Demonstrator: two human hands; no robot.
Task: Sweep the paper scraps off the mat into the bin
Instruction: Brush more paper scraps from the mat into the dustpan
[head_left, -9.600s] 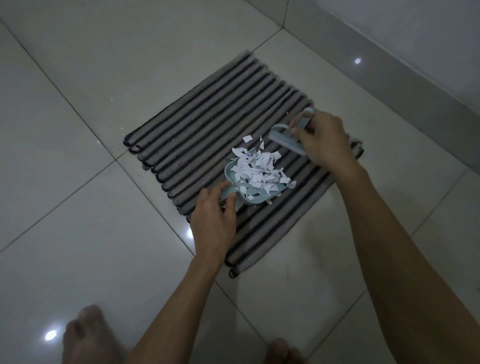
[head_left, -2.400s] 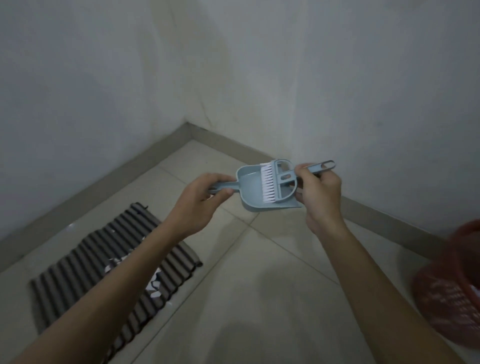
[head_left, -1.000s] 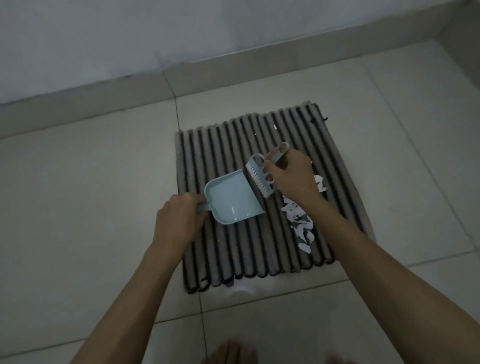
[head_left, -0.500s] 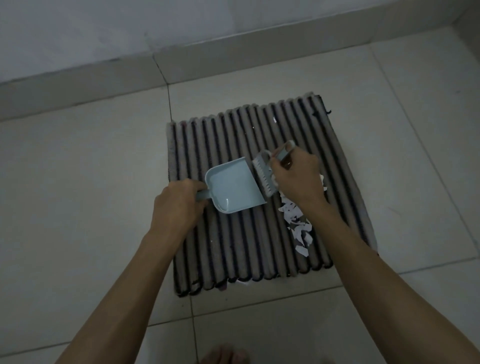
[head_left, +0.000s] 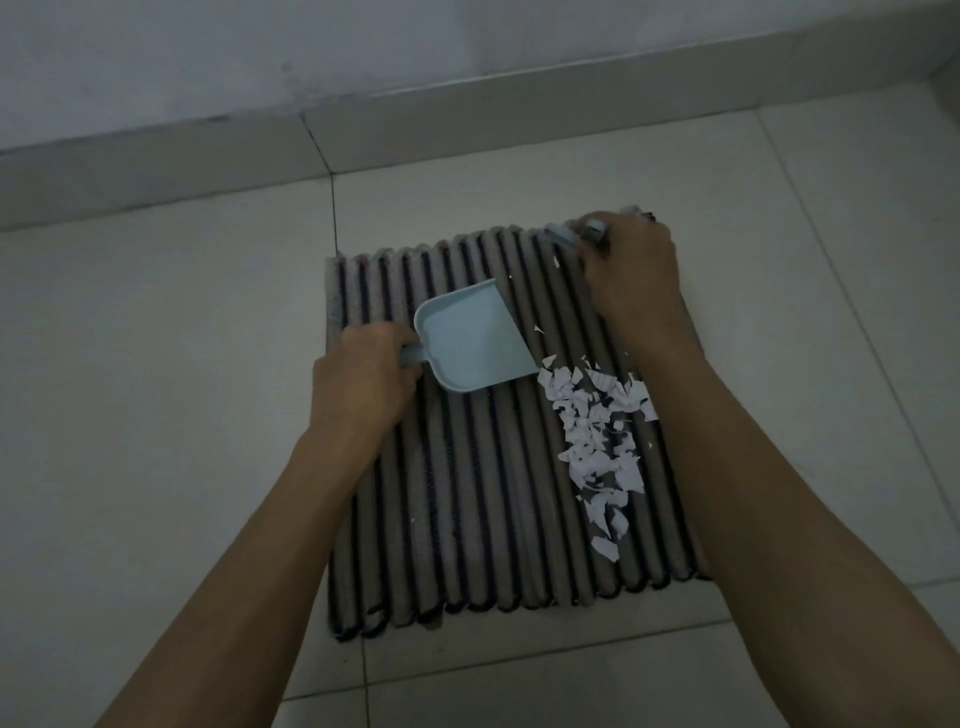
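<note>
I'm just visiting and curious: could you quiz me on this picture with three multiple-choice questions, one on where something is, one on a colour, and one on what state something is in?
1. Where do the paper scraps lie?
A. On the mat's right part
B. On the bare floor tiles
C. Inside the dustpan

2. What colour is the dustpan?
A. Red
B. Light blue
C. Black

3. What state is the dustpan in?
A. Heaped with paper
B. Lying upside down
C. Empty, held by its handle

Answers:
1. A: the white scraps sit on the striped mat, between the dustpan and the right forearm.
2. B: its scoop is pale blue against the grey and dark stripes.
3. C: the scoop's inside is bare, and the left hand grips the handle, while the right hand holds the brush at the mat's far edge.
</note>
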